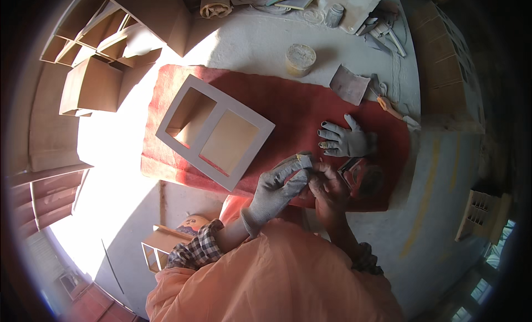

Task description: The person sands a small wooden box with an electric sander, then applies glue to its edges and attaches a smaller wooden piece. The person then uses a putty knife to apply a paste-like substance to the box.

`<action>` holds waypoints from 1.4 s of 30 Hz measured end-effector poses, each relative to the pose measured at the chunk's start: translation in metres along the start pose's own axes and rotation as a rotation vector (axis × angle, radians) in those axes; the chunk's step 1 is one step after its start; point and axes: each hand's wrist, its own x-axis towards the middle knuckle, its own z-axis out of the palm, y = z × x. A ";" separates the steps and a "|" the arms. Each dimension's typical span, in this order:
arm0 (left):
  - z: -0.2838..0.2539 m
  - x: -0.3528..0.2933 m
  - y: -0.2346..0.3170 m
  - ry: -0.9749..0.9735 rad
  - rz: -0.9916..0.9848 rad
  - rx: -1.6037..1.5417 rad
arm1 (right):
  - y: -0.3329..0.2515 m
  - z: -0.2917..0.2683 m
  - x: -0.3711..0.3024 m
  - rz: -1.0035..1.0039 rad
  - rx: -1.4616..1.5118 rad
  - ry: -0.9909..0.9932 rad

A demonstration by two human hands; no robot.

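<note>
My left hand [272, 190] wears a grey work glove and stretches to the right over the red cloth's near edge. At its fingertips is a small grey strip [305, 161], pinched there; its exact kind cannot be made out. My bare right hand [329, 190] meets it from the right, fingers closed at the strip's edge. A second grey glove [344, 140] lies flat just beyond, fingers to the left and palm side unclear. Left of my hands a grey-painted frame [215, 131] with two openings rests tilted on the red cloth [277, 95].
A round tub [300, 59] stands on the white table [255, 39] behind the cloth. A sandpaper sheet [349, 85] and a brush [384, 104] lie at the right. A dark round object [370, 179] sits near my right hand. Wooden cabinets [91, 86] stand at the left.
</note>
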 end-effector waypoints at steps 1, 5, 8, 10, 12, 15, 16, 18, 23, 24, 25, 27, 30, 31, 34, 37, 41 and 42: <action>-0.002 -0.003 -0.005 0.030 -0.033 -0.027 | 0.006 0.008 -0.002 -0.016 0.002 0.006; -0.023 -0.001 -0.032 0.003 0.254 -0.212 | 0.002 0.025 -0.007 -0.083 -0.189 0.002; -0.028 -0.010 -0.011 0.012 0.152 -0.333 | 0.008 0.011 -0.008 -0.265 -0.504 -0.009; -0.030 -0.017 0.001 0.063 0.031 -0.015 | -0.005 0.029 0.000 -0.375 -0.606 0.063; -0.029 -0.022 0.005 0.106 0.042 0.234 | -0.014 0.046 0.010 -0.369 -0.595 0.056; -0.028 -0.024 0.004 0.124 0.229 0.425 | -0.005 0.049 0.012 -0.291 -0.479 -0.011; -0.032 -0.024 0.001 0.116 0.263 0.433 | -0.002 0.048 0.013 -0.307 -0.475 -0.017; -0.034 -0.026 -0.002 0.107 0.261 0.427 | 0.000 0.049 0.011 -0.204 -0.395 0.034; -0.023 -0.029 -0.003 0.065 0.147 0.376 | 0.007 0.046 0.006 -0.133 -0.224 0.146; -0.023 -0.029 -0.005 0.020 0.129 0.353 | 0.010 0.045 0.006 -0.142 -0.189 0.183; -0.024 -0.029 -0.008 -0.025 0.112 0.330 | 0.012 0.044 0.007 -0.152 -0.152 0.220; -0.023 -0.030 -0.008 -0.069 0.016 0.273 | 0.011 0.039 0.008 -0.147 -0.172 0.178; -0.021 -0.030 -0.004 -0.046 -0.109 0.229 | 0.015 0.047 -0.006 0.016 0.068 0.216; -0.018 -0.030 -0.009 -0.035 -0.072 0.262 | 0.019 0.045 -0.010 -0.041 -0.003 0.221; -0.009 -0.030 -0.007 -0.014 0.023 0.450 | 0.029 0.039 -0.015 -0.124 -0.037 0.241; -0.003 -0.028 -0.020 -0.013 0.218 0.616 | 0.028 0.036 -0.017 -0.066 0.211 0.272; 0.008 -0.030 -0.027 0.003 0.175 0.644 | 0.030 0.031 -0.020 -0.073 0.332 0.326; 0.011 -0.030 -0.030 0.001 0.176 0.631 | 0.032 0.028 -0.020 -0.082 0.369 0.333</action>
